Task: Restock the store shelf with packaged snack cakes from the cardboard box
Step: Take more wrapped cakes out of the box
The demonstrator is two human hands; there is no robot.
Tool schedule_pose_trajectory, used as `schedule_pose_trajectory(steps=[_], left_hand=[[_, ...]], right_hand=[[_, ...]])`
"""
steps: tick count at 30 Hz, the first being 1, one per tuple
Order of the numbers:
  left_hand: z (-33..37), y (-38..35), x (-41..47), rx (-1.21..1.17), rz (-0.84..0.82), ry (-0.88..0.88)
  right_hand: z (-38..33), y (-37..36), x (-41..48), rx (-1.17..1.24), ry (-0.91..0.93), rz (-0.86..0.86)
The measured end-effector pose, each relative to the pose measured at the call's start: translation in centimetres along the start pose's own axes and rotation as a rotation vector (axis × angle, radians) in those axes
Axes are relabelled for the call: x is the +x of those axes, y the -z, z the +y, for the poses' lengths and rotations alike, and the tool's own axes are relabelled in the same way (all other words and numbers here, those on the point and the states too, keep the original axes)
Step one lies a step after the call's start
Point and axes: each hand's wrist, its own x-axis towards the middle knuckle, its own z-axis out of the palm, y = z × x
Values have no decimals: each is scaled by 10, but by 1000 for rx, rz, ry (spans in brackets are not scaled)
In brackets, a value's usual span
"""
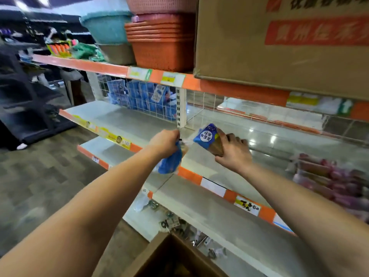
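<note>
At the far left a dark rack (24, 92) stands on the patterned floor, blurred. On the top shelf beside it sit a teal basket (107, 29) and then a stack of orange baskets (161, 48). Below them is the white middle shelf (127, 120), its front edge striped orange with yellow price tags, and behind its wire mesh back hang blue packets (139, 96). The left hand (165, 141) reaches over this shelf's front edge, its fingers curled tight round the top of a blue snack cake pack (169, 163) that hangs below the fist, in front of the shelf lip. Low in the view, just under the arms, is the corner of the open cardboard box (159, 256); what lies inside it cannot be made out. Small loose items (171, 220) lie on the lower shelf above the box, too blurred to name. Just right of the left hand, the right hand (233, 150) holds a second snack cake pack (207, 138), blue-labelled with brown cake showing, thumb under it and fingers spread over its far side, tilted above the bare shelf surface and not touching it. Further right a handwritten price label (247, 205) sits on the shelf edge. A large printed carton (279, 47) fills the top shelf overhead, and at the far right pink-wrapped packs (329, 176) lie on the middle shelf, well apart from both hands.
</note>
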Motion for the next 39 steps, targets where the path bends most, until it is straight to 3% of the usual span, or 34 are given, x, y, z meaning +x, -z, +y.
schedule_pose_trajectory(steps=[5, 8, 11, 15, 21, 26, 33, 37, 39], left_hand=[[62, -15, 34, 97, 71, -157], [94, -34, 46, 26, 95, -189], [117, -79, 46, -72, 15, -228], [131, -144, 28, -7, -187, -291], [118, -178, 16, -61, -186, -259], [115, -179, 21, -118, -205, -259], [129, -172, 32, 8, -219, -207], [142, -161, 38, -67, -138, -214], [148, -156, 40, -95, -116, -218]], right_hand=[[60, 1, -18, -44, -171, -76], [89, -7, -34, -28, -288, -120], [107, -26, -51, 21, -384, -169], [109, -59, -66, 35, -421, -245], [94, -98, -70, 95, -529, -327], [88, -103, -57, 97, -545, -401], [87, -96, -39, 186, -597, -381], [113, -70, -29, 151, -434, -156], [133, -59, -25, 87, -304, -179]])
